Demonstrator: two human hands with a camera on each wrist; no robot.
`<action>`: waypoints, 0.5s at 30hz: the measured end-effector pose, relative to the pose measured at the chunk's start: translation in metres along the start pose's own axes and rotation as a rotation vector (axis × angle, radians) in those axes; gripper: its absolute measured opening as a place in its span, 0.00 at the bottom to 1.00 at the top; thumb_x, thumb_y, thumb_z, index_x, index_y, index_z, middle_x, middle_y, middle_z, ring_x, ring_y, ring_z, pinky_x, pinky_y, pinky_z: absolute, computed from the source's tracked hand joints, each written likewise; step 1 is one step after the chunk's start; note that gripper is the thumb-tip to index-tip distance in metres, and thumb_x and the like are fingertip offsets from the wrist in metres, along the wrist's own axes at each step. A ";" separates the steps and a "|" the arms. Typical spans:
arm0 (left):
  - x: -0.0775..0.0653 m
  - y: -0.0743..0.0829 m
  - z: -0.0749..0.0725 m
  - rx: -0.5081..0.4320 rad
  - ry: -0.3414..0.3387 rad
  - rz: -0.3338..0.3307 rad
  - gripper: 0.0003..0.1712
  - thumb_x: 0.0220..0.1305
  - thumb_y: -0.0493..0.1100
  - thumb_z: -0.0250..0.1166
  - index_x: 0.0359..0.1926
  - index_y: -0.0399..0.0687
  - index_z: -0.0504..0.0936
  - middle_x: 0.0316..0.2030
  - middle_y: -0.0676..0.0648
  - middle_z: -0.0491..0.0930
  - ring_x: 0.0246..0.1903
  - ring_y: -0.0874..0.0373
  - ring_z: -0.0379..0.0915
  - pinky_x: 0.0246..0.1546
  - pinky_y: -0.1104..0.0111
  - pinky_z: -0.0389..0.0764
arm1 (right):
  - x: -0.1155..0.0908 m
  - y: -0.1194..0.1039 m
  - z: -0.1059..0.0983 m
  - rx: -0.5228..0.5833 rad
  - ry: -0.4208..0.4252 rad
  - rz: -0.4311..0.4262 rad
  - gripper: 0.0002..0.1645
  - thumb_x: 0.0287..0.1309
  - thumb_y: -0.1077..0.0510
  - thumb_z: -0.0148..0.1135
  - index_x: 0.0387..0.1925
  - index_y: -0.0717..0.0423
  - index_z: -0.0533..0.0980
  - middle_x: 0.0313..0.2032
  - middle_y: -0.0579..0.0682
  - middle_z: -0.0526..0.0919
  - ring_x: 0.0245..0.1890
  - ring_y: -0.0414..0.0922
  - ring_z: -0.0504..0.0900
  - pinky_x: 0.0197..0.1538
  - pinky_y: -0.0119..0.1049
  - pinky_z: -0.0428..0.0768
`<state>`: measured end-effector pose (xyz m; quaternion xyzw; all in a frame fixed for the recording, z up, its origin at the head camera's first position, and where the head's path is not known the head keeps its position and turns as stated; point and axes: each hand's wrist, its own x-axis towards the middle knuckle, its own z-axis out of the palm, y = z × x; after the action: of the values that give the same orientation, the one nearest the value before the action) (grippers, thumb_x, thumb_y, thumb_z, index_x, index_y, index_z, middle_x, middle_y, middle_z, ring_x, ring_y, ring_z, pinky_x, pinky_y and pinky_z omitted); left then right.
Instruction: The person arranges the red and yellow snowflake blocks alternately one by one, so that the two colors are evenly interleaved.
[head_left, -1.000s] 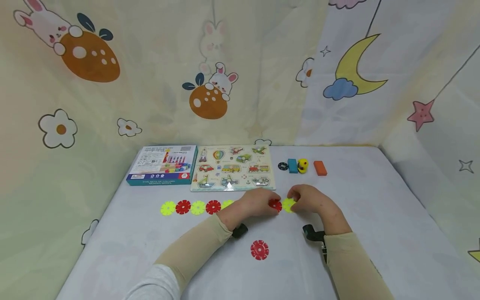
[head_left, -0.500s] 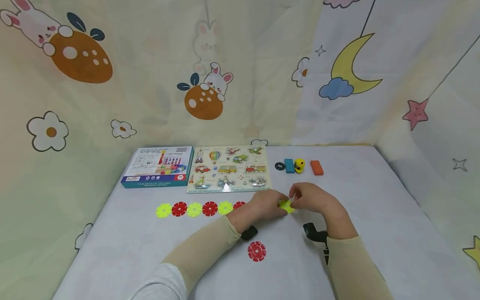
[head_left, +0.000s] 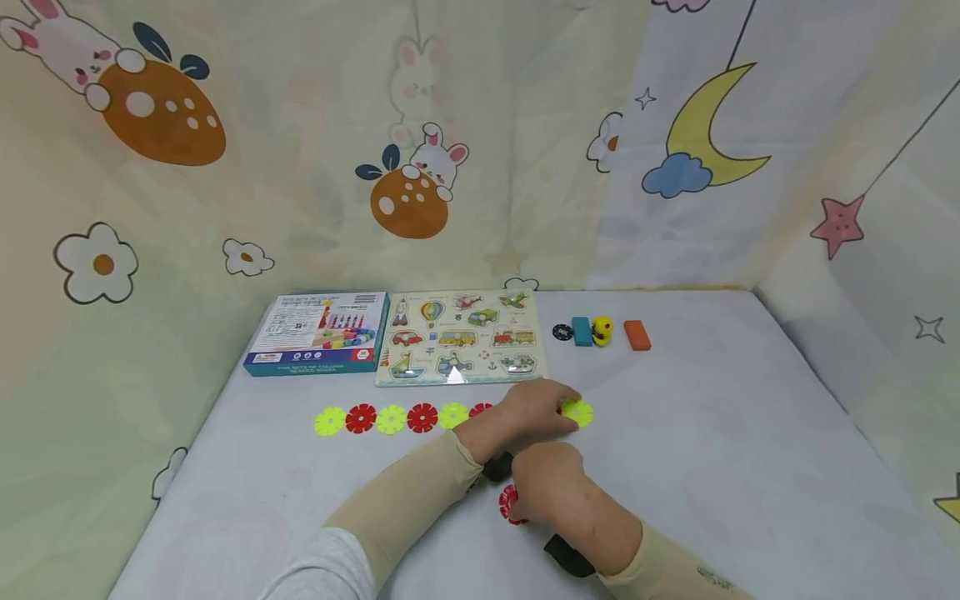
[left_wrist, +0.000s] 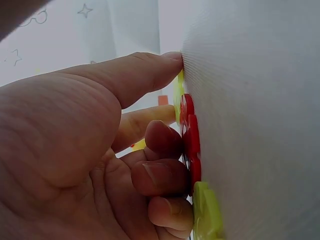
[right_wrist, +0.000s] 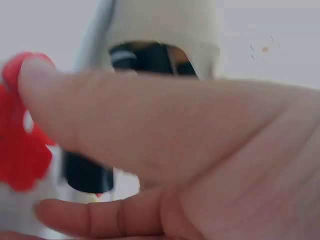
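A row of alternating yellow and red flower-shaped plastic discs (head_left: 422, 418) lies across the table, partly hidden behind my left hand (head_left: 528, 410). That hand holds the yellow disc (head_left: 579, 413) at the row's right end between thumb and index finger. In the left wrist view its other fingers curl against the red discs (left_wrist: 194, 135) beside it. Nearer the front, my right hand (head_left: 551, 483) grips a single red flower-shaped disc (head_left: 507, 505) at its right edge. The right wrist view shows the thumb over this red disc (right_wrist: 25, 150), blurred.
Behind the row lie a boxed set (head_left: 315, 333) and a vehicle puzzle board (head_left: 459, 337). To their right are a black round chip (head_left: 562, 332), a blue block (head_left: 582, 332), a yellow duck figure (head_left: 602, 331) and an orange block (head_left: 637, 335). Printed curtains enclose the table.
My right hand has left the yellow disc at the row's end and come forward and left to the separate red disc. The left hand has slid right to that yellow disc.
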<state>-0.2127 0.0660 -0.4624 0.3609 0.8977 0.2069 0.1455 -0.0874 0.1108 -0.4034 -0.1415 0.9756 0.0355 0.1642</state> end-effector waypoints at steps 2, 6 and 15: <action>0.000 0.000 0.000 0.000 0.003 0.004 0.26 0.57 0.56 0.66 0.57 0.58 0.78 0.44 0.60 0.78 0.36 0.66 0.67 0.34 0.74 0.68 | 0.002 -0.003 0.004 -0.031 0.001 0.015 0.27 0.37 0.35 0.72 0.11 0.51 0.72 0.12 0.44 0.68 0.15 0.42 0.69 0.23 0.41 0.74; -0.001 0.001 -0.001 0.004 0.005 0.007 0.26 0.57 0.56 0.66 0.57 0.58 0.78 0.45 0.60 0.78 0.37 0.66 0.67 0.35 0.74 0.68 | 0.003 -0.002 0.004 0.021 -0.024 -0.023 0.26 0.34 0.38 0.75 0.11 0.50 0.72 0.12 0.43 0.69 0.15 0.41 0.69 0.22 0.41 0.72; -0.002 0.001 -0.002 -0.012 0.007 0.011 0.26 0.57 0.54 0.66 0.57 0.57 0.78 0.45 0.59 0.78 0.37 0.66 0.67 0.34 0.75 0.68 | 0.004 0.012 -0.002 0.287 -0.169 -0.225 0.18 0.38 0.49 0.73 0.11 0.47 0.71 0.11 0.41 0.69 0.14 0.38 0.66 0.19 0.32 0.63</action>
<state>-0.2120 0.0643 -0.4598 0.3643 0.8949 0.2142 0.1433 -0.0954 0.1212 -0.4030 -0.2215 0.9314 -0.1109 0.2669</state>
